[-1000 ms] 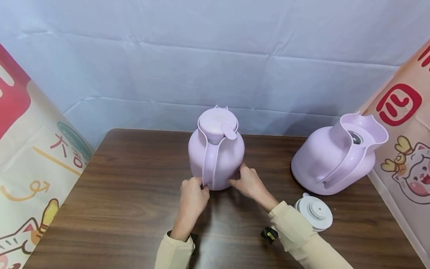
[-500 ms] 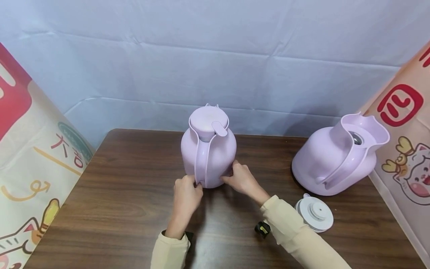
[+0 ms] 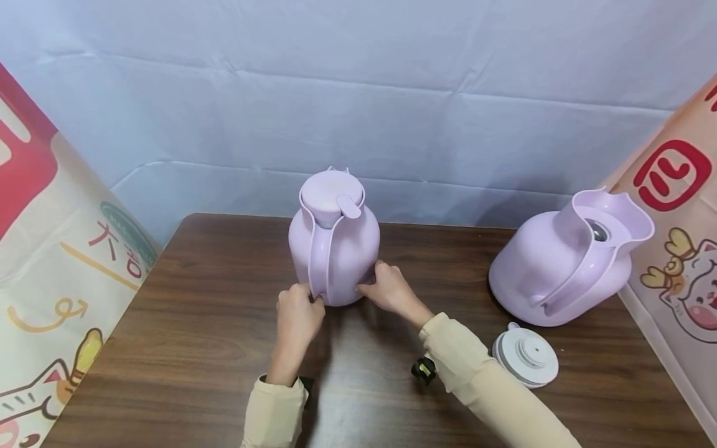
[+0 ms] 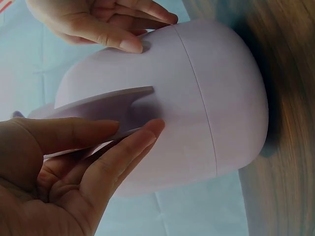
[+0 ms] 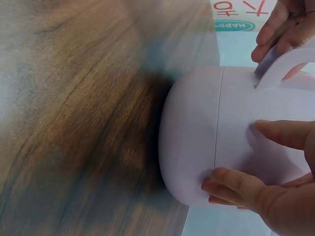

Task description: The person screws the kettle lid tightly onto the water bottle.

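A lilac vacuum jug (image 3: 355, 246), lid on, stands upright near the middle of the wooden table. Its handle (image 3: 319, 261) faces me. At the handle's lower end, my left hand (image 3: 299, 311) pinches it between thumb and fingers; the left wrist view shows this grip on the handle (image 4: 88, 105). My right hand (image 3: 392, 292) presses its thumb and fingertips against the jug's lower right side, fingers fairly straight and spread, as the jug (image 5: 192, 132) in the right wrist view shows.
A second lilac jug (image 3: 538, 267), its mouth uncovered, stands at the right. In front of it a white and lilac lid (image 3: 529, 358) lies underside up. A pale cloth (image 3: 364, 124) hangs behind the table (image 3: 179, 348), with printed sheets at both sides.
The lidded jug has slid left and slightly back across the table, both hands moving along with it. The second jug and the loose lid stay in place.
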The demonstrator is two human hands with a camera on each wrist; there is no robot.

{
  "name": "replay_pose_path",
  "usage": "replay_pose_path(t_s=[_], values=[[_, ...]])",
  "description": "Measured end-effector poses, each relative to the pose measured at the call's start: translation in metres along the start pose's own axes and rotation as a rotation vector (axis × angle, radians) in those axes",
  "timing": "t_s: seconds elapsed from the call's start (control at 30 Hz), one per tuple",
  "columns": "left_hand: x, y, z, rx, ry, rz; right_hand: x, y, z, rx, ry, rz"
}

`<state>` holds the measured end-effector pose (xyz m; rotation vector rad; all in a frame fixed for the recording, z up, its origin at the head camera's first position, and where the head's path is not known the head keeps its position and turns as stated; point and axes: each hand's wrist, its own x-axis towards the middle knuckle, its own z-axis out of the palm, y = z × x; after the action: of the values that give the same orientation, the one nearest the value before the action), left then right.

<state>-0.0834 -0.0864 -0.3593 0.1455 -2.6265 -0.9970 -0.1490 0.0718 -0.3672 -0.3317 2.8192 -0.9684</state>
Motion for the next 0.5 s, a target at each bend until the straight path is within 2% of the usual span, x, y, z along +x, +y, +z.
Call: replay_pose_path(t_s=[0.5], values=[[0.017, -0.01, -0.003, 0.035, 0.036, -0.016, 0.027, -0.009, 0.003, 0.015, -0.048, -0.015]])
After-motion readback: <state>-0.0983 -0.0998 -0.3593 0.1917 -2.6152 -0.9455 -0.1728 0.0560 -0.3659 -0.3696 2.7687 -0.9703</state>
